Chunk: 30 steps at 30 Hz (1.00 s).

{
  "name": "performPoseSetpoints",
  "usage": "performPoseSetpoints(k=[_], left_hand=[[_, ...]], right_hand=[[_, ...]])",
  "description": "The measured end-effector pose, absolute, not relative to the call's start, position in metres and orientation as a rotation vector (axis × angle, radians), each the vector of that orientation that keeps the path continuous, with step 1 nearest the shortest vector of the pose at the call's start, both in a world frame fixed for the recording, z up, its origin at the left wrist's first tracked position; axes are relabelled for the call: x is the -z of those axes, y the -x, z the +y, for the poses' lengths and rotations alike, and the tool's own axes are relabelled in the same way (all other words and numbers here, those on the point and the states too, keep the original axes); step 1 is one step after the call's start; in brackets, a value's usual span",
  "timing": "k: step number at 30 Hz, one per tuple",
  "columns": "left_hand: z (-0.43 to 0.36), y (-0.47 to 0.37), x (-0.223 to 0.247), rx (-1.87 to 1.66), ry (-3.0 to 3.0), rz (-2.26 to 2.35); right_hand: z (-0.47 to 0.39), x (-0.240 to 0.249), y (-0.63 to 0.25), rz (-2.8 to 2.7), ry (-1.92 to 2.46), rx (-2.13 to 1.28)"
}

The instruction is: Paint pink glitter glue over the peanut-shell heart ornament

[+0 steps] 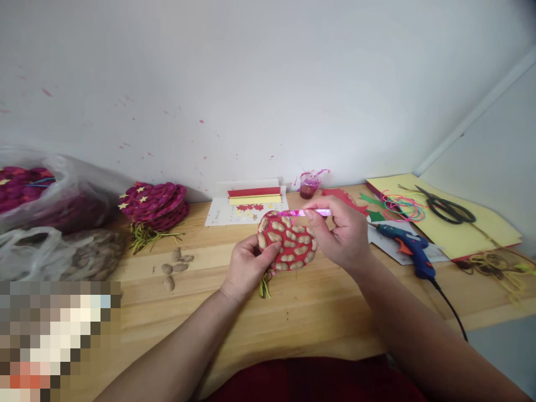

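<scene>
A round red disc covered with peanuts is pinched at its left edge by my left hand, thumb on top. Green-yellow strands hang from its lower left. My right hand grips a white and pink brush; its pink-stained end lies over the disc's upper edge. The peanuts look pale tan. Behind the disc, a small cup of dark red-purple liquid stands near the wall.
Purple discs are stacked at the left, beside plastic bags. Loose peanuts lie nearer. Paper stars are at the back. On the right are a blue glue gun, its cord, black scissors and yellow sheets.
</scene>
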<state>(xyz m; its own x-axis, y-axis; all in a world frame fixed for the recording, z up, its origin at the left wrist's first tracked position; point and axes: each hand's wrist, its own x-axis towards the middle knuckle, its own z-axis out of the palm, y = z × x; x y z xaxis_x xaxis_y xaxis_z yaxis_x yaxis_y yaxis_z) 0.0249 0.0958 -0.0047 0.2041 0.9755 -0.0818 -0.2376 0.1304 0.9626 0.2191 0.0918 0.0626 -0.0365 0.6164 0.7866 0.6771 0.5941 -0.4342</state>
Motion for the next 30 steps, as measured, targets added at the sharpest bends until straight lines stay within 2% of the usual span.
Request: performPoseSetpoints(k=[12,30], left_hand=[[0.0953,-0.0244,0.0046,-1.116,-1.077,0.934],[0.0939,-0.0259,0.0010,-1.109,-1.037,0.920]], right_hand=[[0.0924,-0.0603,-0.2173,-1.724,1.007,-0.011],[0.0935,-0.0582,-0.2180,-1.715,1.047,0.043]])
